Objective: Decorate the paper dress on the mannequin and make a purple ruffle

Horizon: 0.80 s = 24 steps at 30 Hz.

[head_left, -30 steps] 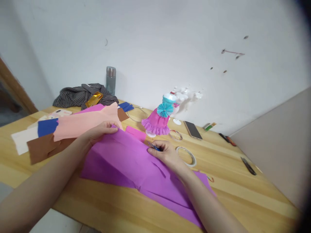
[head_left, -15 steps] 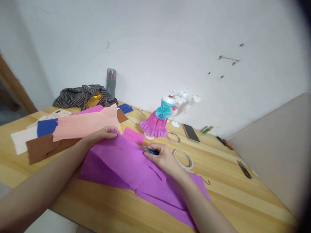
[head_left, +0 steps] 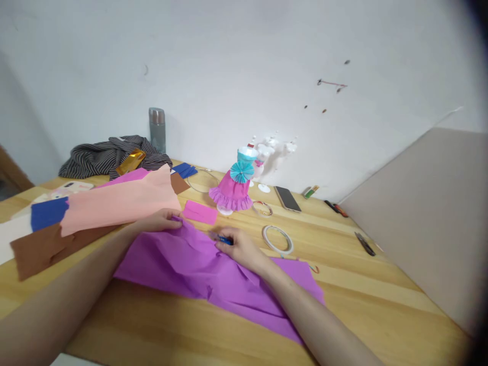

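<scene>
A large purple sheet of crepe paper [head_left: 179, 259] lies creased over the table's front, part of it lifted. My left hand [head_left: 162, 221] pinches its upper edge between thumb and fingers. My right hand [head_left: 242, 246] is closed around small blue-handled scissors [head_left: 225, 240]. Their grey tip points left along the paper's upper edge, and most of the handle is hidden by my fingers. Just beyond the paper, between my hands, lies a small pink paper piece [head_left: 200, 212].
A small figure in a pink ruffled dress [head_left: 232, 190] stands at the back, near a phone [head_left: 287, 199]. A tape roll [head_left: 277, 240] lies right of my right hand. Left are peach paper [head_left: 118, 201], brown paper [head_left: 38, 251], striped cloth [head_left: 91, 160] and a flask [head_left: 157, 130].
The view has shifted, so most things sit further left. The purple paper has crumpled and sagged between my hands. Both hands keep their hold.
</scene>
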### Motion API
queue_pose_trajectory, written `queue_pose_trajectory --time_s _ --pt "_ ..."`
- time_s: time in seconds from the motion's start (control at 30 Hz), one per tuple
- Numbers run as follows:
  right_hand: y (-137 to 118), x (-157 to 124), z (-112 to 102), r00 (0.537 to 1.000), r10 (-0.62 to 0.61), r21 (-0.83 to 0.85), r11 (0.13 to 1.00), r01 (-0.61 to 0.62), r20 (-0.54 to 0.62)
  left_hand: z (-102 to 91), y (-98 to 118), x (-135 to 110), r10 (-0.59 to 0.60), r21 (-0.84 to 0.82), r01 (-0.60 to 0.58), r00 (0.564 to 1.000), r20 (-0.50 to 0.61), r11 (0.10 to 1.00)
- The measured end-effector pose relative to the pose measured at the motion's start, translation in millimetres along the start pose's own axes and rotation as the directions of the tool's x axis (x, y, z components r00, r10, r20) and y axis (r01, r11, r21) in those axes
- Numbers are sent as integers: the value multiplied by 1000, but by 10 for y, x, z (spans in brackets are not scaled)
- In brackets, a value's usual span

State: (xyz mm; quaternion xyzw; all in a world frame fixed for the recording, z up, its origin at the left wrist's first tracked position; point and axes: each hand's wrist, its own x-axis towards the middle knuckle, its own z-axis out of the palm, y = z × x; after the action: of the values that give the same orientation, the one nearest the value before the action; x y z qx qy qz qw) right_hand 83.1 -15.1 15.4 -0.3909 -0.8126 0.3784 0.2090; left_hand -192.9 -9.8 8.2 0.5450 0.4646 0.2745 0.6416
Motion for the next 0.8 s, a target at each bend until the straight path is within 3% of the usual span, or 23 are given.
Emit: queue_pose_trajectory --time_s 0.17,0.33,0.5,0.67,0.8 --pt "-2 7 45 991 -8 0 1000 8 131 75 5 30 26 109 -23 999 -33 994" --pt "-44 -16 -56 978 -17 -13 1000 20 207 269 48 64 25 118 -17 998 -65 993" --pt "37 -117 -335 976 27 -42 999 -19 214 420 174 215 -28 108 27 1000 8 994" --pt "168 -300 -694 977 75 -35 997 -70 200 612 475 423 -64 174 41 989 131 984" --pt "192 -410 -908 976 83 -11 997 -82 202 775 790 538 16 271 -68 982 188 960"
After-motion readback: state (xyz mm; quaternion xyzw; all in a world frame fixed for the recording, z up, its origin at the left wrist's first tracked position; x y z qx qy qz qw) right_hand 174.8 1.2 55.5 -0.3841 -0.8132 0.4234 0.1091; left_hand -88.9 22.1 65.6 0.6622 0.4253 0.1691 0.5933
